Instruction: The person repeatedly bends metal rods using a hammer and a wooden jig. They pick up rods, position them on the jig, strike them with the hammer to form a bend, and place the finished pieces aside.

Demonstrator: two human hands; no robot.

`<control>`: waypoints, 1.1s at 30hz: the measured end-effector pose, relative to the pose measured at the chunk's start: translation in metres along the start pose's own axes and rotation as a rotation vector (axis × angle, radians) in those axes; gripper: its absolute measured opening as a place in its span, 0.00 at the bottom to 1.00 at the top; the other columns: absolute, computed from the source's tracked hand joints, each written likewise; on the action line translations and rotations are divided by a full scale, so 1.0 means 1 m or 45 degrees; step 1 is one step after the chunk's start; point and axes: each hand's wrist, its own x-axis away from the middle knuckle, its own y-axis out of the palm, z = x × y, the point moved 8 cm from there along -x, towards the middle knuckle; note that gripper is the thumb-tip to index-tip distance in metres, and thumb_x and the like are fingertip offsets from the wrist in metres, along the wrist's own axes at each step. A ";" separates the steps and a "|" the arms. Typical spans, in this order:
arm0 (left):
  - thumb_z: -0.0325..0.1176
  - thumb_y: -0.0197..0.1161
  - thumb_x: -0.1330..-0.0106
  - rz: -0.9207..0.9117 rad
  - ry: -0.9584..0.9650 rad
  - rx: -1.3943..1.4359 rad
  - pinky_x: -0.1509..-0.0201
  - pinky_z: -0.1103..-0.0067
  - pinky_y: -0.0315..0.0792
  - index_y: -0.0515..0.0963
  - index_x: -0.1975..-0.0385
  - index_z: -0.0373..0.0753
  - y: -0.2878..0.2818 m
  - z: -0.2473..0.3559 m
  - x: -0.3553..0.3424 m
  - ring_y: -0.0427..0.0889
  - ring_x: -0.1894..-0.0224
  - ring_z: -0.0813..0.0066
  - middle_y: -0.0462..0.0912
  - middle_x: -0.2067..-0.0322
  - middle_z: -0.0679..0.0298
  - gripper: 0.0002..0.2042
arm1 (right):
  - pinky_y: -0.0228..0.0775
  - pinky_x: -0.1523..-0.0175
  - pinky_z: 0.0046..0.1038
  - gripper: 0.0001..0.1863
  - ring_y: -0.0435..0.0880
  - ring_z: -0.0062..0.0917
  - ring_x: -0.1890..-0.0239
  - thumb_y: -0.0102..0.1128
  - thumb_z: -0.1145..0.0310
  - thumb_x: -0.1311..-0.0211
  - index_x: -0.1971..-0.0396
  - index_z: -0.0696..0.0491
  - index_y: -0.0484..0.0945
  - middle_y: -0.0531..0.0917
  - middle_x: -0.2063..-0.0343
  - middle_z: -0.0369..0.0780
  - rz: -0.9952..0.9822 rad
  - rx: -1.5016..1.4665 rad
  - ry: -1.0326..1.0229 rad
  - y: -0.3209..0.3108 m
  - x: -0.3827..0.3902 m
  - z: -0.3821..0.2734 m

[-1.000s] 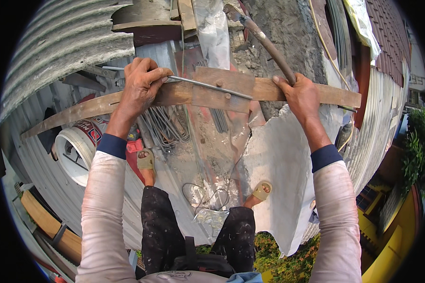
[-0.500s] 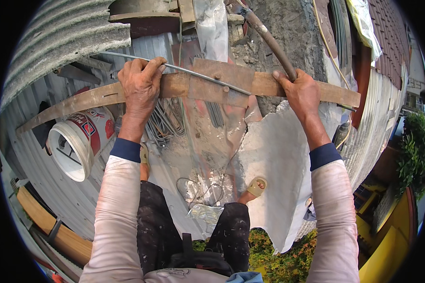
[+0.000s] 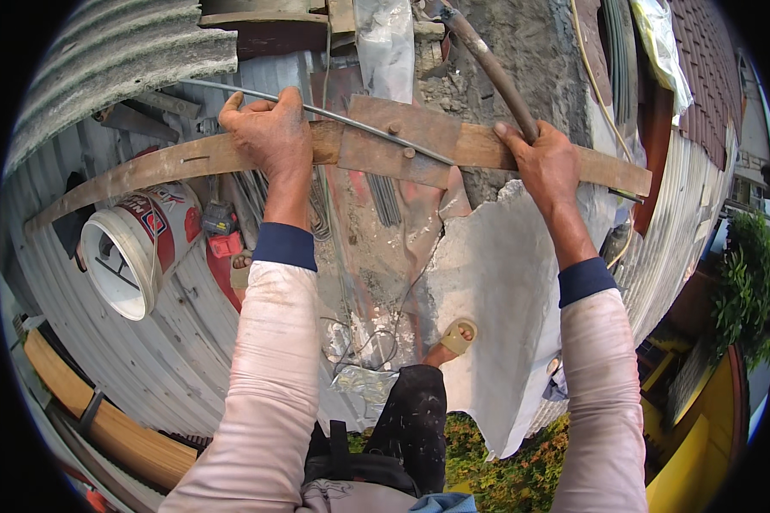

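Observation:
A long wooden board [image 3: 158, 165] lies crosswise before me, with a brown plate [image 3: 364, 151] on it. Two short round pegs [image 3: 408, 153] stand up from the plate. Across the plate runs a thin grey metal rod [image 3: 231, 89], slanting from upper left down to the right and passing by the pegs. My left hand [image 3: 275, 137] is closed on this rod, left of the plate. My right hand [image 3: 546, 162] grips the near end of a brown pipe [image 3: 492, 73] above the board's right part. The pipe's far end reaches the top of the view.
A white and red bucket [image 3: 133, 248] lies on its side on corrugated metal sheets [image 3: 180, 342]. Beside it is a power tool [image 3: 222, 229] with a red base. A broken-edged concrete slab [image 3: 505, 299] and a thin cord [image 3: 398, 325] lie near my sandalled foot [image 3: 455, 340].
My left hand has shifted right along the rod, nearer the plate. The power tool beside the bucket now shows. My right hand and the pipe have hardly moved.

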 end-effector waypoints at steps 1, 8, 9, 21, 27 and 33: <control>0.34 0.73 0.45 0.020 -0.015 -0.027 0.37 0.62 0.78 0.70 0.42 0.13 0.000 0.000 -0.002 0.86 0.61 0.58 0.85 0.70 0.59 0.35 | 0.79 0.58 0.49 0.33 0.90 0.50 0.66 0.74 0.34 0.38 0.69 0.55 0.88 0.89 0.73 0.51 0.001 0.007 -0.002 0.000 0.000 0.000; 0.37 0.65 0.40 0.150 0.088 -0.297 0.31 0.56 0.71 0.72 0.43 0.15 0.004 0.005 -0.007 0.83 0.51 0.42 0.87 0.66 0.49 0.32 | 0.79 0.59 0.49 0.34 0.90 0.51 0.67 0.74 0.34 0.38 0.72 0.56 0.86 0.88 0.74 0.51 -0.002 -0.033 -0.011 0.002 -0.001 0.002; 0.37 0.64 0.38 0.171 0.097 -0.328 0.30 0.56 0.70 0.72 0.42 0.15 0.006 0.006 -0.006 0.83 0.50 0.41 0.88 0.65 0.47 0.31 | 0.79 0.60 0.49 0.34 0.90 0.51 0.67 0.74 0.33 0.38 0.72 0.56 0.86 0.88 0.74 0.51 0.000 -0.026 -0.017 0.002 -0.001 0.002; 0.35 0.60 0.30 0.253 0.153 -0.463 0.28 0.57 0.64 0.76 0.51 0.23 0.009 0.014 -0.002 0.82 0.46 0.44 0.88 0.60 0.42 0.19 | 0.71 0.60 0.32 0.41 0.74 0.26 0.71 0.52 0.32 0.20 0.75 0.59 0.80 0.76 0.78 0.38 -0.116 -0.585 -0.091 -0.042 0.008 0.036; 0.35 0.60 0.31 0.279 0.180 -0.412 0.30 0.56 0.65 0.77 0.53 0.23 0.006 0.016 0.001 0.82 0.46 0.43 0.88 0.61 0.42 0.18 | 0.68 0.64 0.34 0.37 0.77 0.26 0.72 0.57 0.39 0.19 0.75 0.61 0.85 0.79 0.81 0.40 -0.009 -0.093 -0.205 -0.098 -0.012 0.076; 0.41 0.57 0.31 0.169 0.067 -0.364 0.33 0.52 0.69 0.77 0.46 0.21 0.009 0.007 -0.003 0.78 0.41 0.36 0.86 0.55 0.38 0.25 | 0.73 0.61 0.42 0.28 0.83 0.41 0.71 0.62 0.48 0.25 0.73 0.60 0.87 0.82 0.79 0.48 -0.106 0.111 -0.757 -0.090 -0.066 0.022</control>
